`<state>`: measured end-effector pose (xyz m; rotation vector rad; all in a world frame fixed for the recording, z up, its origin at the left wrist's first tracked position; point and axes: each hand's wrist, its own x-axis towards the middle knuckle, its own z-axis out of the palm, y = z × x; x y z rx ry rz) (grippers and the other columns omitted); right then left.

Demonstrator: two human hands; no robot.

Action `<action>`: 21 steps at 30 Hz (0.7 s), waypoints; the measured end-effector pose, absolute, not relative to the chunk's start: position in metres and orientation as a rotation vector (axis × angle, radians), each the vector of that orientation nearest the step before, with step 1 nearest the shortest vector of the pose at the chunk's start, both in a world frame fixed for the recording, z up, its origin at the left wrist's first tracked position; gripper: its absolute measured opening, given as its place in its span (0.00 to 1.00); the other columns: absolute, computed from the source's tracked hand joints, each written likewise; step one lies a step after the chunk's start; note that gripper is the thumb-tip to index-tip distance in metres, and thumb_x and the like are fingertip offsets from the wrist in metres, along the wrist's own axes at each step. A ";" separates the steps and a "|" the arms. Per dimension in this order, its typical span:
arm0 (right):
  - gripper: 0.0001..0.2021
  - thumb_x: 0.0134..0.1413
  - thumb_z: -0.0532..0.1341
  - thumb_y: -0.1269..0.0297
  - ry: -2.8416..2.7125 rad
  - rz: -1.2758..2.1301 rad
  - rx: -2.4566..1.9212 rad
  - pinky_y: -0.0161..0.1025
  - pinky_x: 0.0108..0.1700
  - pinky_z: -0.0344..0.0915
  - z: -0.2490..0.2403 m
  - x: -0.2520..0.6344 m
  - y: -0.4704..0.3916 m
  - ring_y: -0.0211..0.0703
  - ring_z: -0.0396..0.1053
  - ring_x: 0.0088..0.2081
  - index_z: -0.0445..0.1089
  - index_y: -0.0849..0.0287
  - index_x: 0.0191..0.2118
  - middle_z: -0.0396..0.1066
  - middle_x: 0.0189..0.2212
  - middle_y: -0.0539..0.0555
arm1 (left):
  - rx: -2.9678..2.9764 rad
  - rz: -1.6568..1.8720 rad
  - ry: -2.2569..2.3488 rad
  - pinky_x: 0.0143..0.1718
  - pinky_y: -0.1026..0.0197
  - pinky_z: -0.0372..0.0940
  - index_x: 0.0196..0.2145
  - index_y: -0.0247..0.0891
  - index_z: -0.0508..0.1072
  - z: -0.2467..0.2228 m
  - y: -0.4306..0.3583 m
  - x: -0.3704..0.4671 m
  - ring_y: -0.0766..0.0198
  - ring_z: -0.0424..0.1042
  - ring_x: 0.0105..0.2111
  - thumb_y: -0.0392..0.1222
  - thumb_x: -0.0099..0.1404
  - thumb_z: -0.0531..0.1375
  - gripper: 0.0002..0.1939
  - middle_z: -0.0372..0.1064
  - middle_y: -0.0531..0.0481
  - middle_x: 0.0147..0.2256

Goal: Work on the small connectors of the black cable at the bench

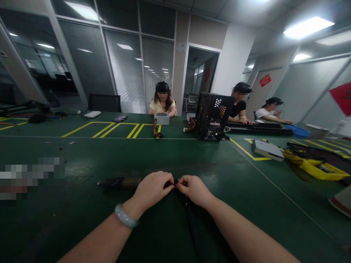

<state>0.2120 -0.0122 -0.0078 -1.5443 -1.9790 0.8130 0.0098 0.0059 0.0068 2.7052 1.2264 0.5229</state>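
My left hand (155, 186) and my right hand (196, 188) meet above the green table, fingertips nearly touching. Both are closed in a pinch on something small and dark, mostly hidden by the fingers. Behind my left hand lies a dark cylindrical rod (122, 182) with black ringed sections and a small metal tip pointing left. Its right part disappears behind that hand. A black strap-like strip (193, 226) runs from under my right hand toward the table's near edge. Whether it joins the rod is not visible.
A black computer case (214, 117) stands across the green table (109, 226). A grey box with cables (161, 118) sits before a seated person. To the right are a flat silver drive (268, 149) and a yellow tray (325, 170). Two more people sit at the far right.
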 end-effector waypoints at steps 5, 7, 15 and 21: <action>0.09 0.58 0.60 0.61 -1.982 0.801 -1.520 0.30 0.28 0.56 -0.008 0.212 -0.011 0.36 0.68 0.28 0.75 0.58 0.33 0.74 0.28 0.49 | 2.702 0.510 1.237 0.40 0.57 0.62 0.38 0.43 0.72 0.007 0.007 0.011 0.59 0.69 0.39 0.43 0.65 0.58 0.04 0.71 0.52 0.37; 0.09 0.58 0.60 0.61 -1.977 0.814 -1.515 0.30 0.28 0.56 -0.008 0.211 -0.010 0.36 0.68 0.28 0.75 0.58 0.33 0.75 0.29 0.49 | 2.706 0.503 1.230 0.40 0.57 0.62 0.38 0.43 0.72 0.007 0.007 0.011 0.60 0.69 0.39 0.42 0.65 0.58 0.04 0.70 0.52 0.37; 0.08 0.57 0.60 0.62 -1.960 0.819 -1.514 0.30 0.29 0.56 -0.008 0.210 -0.010 0.36 0.68 0.28 0.75 0.57 0.33 0.75 0.29 0.49 | 2.707 0.499 1.227 0.40 0.57 0.61 0.38 0.43 0.71 0.009 0.007 0.012 0.59 0.68 0.38 0.39 0.64 0.58 0.04 0.70 0.51 0.37; 0.07 0.57 0.60 0.63 -1.974 0.800 -1.489 0.31 0.29 0.57 -0.009 0.210 -0.010 0.37 0.69 0.29 0.75 0.57 0.33 0.75 0.28 0.49 | 2.686 0.473 1.300 0.38 0.58 0.61 0.39 0.44 0.70 0.010 0.007 0.012 0.59 0.69 0.38 0.43 0.64 0.59 0.06 0.70 0.52 0.37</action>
